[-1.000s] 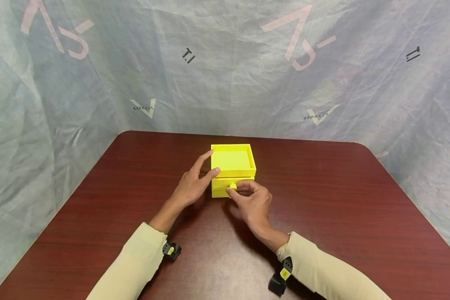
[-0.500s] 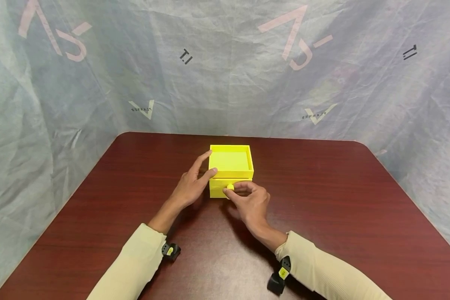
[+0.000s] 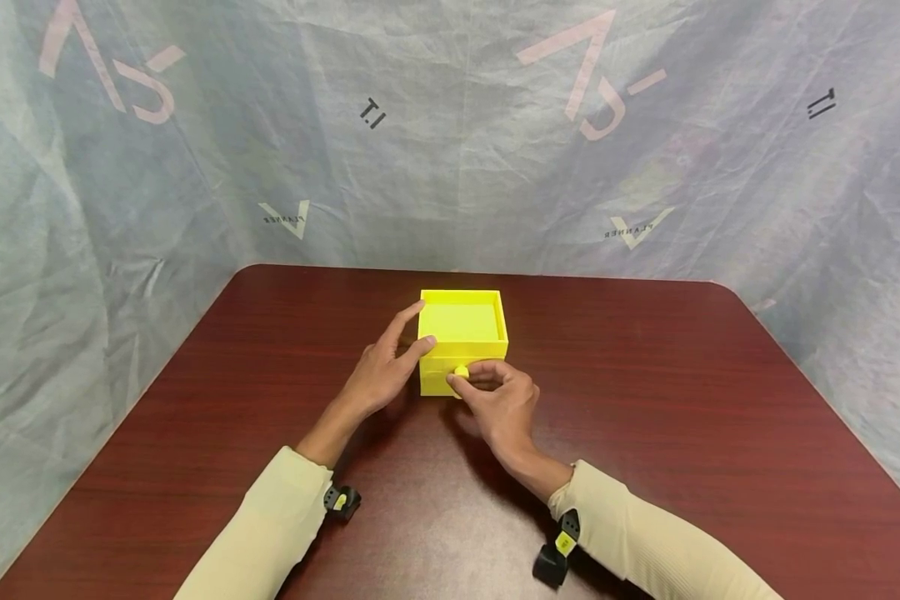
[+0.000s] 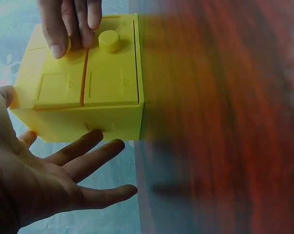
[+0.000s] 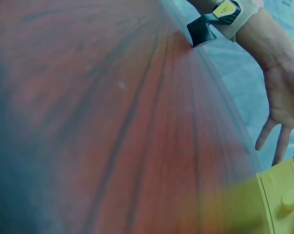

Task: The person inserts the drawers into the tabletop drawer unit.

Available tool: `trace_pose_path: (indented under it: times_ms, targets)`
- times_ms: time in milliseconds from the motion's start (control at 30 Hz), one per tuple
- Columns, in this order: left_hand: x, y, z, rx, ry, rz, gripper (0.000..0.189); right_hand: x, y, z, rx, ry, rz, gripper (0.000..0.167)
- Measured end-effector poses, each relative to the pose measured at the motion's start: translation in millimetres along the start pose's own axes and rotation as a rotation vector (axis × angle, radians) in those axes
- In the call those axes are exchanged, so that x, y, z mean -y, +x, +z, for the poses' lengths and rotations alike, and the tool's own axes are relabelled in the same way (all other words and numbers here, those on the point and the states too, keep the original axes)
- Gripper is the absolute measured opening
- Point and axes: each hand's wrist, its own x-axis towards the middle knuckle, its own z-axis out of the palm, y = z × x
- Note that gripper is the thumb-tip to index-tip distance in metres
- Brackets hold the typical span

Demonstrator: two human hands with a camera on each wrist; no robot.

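A small yellow chest of two drawers (image 3: 463, 348) with a shallow tray top stands on the table. My right hand (image 3: 506, 404) pinches the round knob (image 3: 461, 372) of the upper drawer between thumb and fingers. That drawer's front (image 4: 59, 85) lies flush with the body in the left wrist view, and the lower drawer's knob (image 4: 109, 41) stands free. My left hand (image 3: 381, 371) rests on the chest's left side, thumb at the front top corner and index finger farther back. Its other fingers (image 4: 95, 161) spread straight beside the side wall. The right wrist view leaves the right hand out.
The dark red-brown table (image 3: 645, 400) extends around the chest on all sides. A grey printed cloth (image 3: 450, 167) hangs behind and at both sides. Black wrist cameras (image 3: 342, 502) hang below both cream sleeves (image 3: 262, 521).
The upper drawer has slid in under my right hand, and the dark gap below the tray top has closed. My left hand has stayed at the chest's side.
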Motion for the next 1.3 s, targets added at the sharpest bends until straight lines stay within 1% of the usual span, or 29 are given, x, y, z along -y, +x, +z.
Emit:
trace_pose_path:
  times_ms: [400, 600, 733, 833, 967, 1100, 1200, 1300]
  targets:
    - [0.8, -0.7, -0.4, -0.006, 0.002, -0.003, 0.062, -1, 0.7, 2, 0.004, 0.016, 0.009, 0.020]
    - [1.4, 0.1, -1.1, -0.007, 0.010, 0.007, 0.063, -1, 1.3, 2, -0.001, 0.026, -0.016, 0.020]
    - [1.6, 0.7, -1.6, -0.012, 0.020, 0.017, 0.063, -1, 1.9, 1, 0.019, 0.034, -0.030, 0.020]
    - [1.9, 1.1, -1.6, -0.021, 0.038, 0.024, 0.064, 0, 1.7, -3, 0.039, 0.016, -0.041, 0.019]
    - [2.6, 0.1, -2.0, -0.043, 0.109, 0.042, 0.064, 0, 0.9, -12, 0.041, -0.030, -0.049, 0.017]
    - [1.4, -2.6, -3.2, -0.074, 0.241, 0.066, 0.066, 1, 2.1, -24, 0.042, -0.091, -0.064, 0.014]
    - [-1.9, -4.8, -4.2, -0.098, 0.374, 0.082, 0.066, 1, 5.5, -35, 0.063, -0.151, -0.107, 0.012]
    - [-5.7, -7.4, -5.0, -0.118, 0.487, 0.100, 0.064, -1, 10.0, -46, 0.084, -0.227, -0.185, 0.015]
